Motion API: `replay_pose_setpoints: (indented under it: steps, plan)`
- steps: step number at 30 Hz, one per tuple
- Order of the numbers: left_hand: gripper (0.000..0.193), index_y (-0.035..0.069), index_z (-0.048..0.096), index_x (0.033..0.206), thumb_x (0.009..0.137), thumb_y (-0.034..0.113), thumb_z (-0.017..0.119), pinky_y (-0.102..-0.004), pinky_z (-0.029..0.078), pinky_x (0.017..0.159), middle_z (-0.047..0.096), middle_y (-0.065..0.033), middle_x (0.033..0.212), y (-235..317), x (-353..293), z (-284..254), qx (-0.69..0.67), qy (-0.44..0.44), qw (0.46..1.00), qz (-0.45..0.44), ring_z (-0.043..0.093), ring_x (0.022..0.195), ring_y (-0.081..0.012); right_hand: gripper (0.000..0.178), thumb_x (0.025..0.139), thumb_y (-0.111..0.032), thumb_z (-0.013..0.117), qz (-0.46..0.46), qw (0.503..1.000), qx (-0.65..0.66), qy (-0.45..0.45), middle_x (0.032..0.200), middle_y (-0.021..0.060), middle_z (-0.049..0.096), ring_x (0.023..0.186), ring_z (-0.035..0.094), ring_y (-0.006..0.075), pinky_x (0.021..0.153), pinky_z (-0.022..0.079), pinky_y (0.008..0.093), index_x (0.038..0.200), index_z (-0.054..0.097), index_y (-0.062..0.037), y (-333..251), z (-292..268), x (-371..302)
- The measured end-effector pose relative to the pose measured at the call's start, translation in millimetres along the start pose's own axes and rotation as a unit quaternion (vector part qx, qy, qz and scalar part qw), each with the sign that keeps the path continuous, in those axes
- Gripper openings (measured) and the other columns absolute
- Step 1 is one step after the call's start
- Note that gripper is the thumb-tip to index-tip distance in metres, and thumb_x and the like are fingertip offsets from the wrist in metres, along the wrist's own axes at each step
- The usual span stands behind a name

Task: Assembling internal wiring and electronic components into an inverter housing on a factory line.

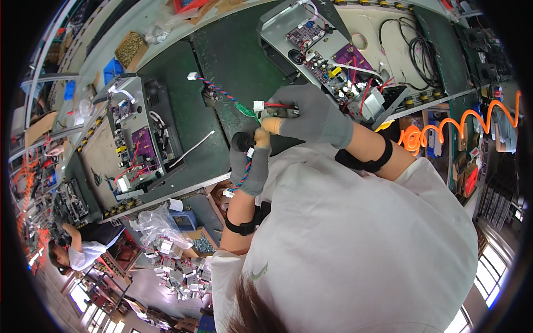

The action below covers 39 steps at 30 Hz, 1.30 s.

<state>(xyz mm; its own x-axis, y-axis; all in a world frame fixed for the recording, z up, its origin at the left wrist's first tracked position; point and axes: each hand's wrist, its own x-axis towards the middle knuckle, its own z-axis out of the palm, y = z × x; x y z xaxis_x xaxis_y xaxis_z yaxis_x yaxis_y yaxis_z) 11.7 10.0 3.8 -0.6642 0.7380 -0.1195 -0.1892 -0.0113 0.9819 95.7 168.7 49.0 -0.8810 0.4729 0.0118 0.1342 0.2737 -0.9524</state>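
My gloved left hand (252, 166) is closed, its fingertips pinching a twisted cable beside those of my right hand. The twisted wire cable (219, 91), red, blue and white, runs up and left to a white plug (193, 76); a green section (245, 110) lies near my fingers. Another twisted length (245, 169) hangs across my left palm. My gloved right hand (311, 114) is also closed at the cable, with a white connector (259, 105) and red-black wires sticking out by its fingers. A dark round patch (242, 141) sits at my left hand; I cannot tell what it is.
An open metal housing with circuit boards (327, 55) stands ahead right, another (139, 133) at left. A loose white cable tie (192, 147) lies on the green bench (222, 44). An orange coiled hose (444, 125) hangs right. A person (83, 252) works far left.
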Motion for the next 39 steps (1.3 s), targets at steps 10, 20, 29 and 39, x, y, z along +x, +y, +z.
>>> replay_pose_setpoints:
  steps: [10,20,29,39]
  plan:
    - [0.039,0.0,0.054,0.111,0.076,0.013,0.067,-0.0293,0.05,0.067,0.065,-0.0122,0.084,10,5,-9,0.349,-0.097,0.924,0.122,0.064,0.073,-0.0191,0.022,0.07,-0.018,0.068,-0.094,0.993,-0.072,0.012,0.064,0.0098,0.051,0.054,0.046,0.0199,0.051,0.038,0.0305,0.077,0.058,-0.0002,7,1,1]
    - [0.045,0.016,0.056,0.107,0.066,0.024,0.072,-0.0325,0.042,0.045,0.057,-0.0024,0.062,8,8,8,0.58,0.01,0.779,0.237,0.057,0.052,-0.0211,0.029,0.064,-0.029,0.07,-0.037,0.968,-0.246,0.032,0.063,0.0125,0.056,0.06,0.057,0.0311,0.053,0.045,0.0374,0.072,0.061,-0.0024,-2,3,1]
    - [0.018,0.014,0.054,0.091,0.079,0.027,0.059,-0.0266,0.038,0.037,0.048,0.0034,0.056,-13,30,1,0.745,-0.016,0.604,0.284,0.053,0.047,-0.0115,0.022,0.077,-0.022,0.063,0.434,0.869,0.237,-0.036,0.052,0.0004,0.045,0.036,0.035,0.0081,0.034,0.027,0.0242,0.071,0.058,-0.0016,30,0,14]
    - [0.027,0.016,0.056,0.1,0.074,0.021,0.062,-0.0334,0.044,0.047,0.058,-0.003,0.068,6,36,-14,0.62,-0.07,0.733,0.271,0.06,0.057,-0.0211,0.014,0.085,-0.01,0.054,0.323,0.632,0.703,-0.038,0.053,-0.0082,0.036,0.035,0.023,0.0,0.029,0.017,0.0155,0.072,0.05,-0.0067,33,-10,-4]
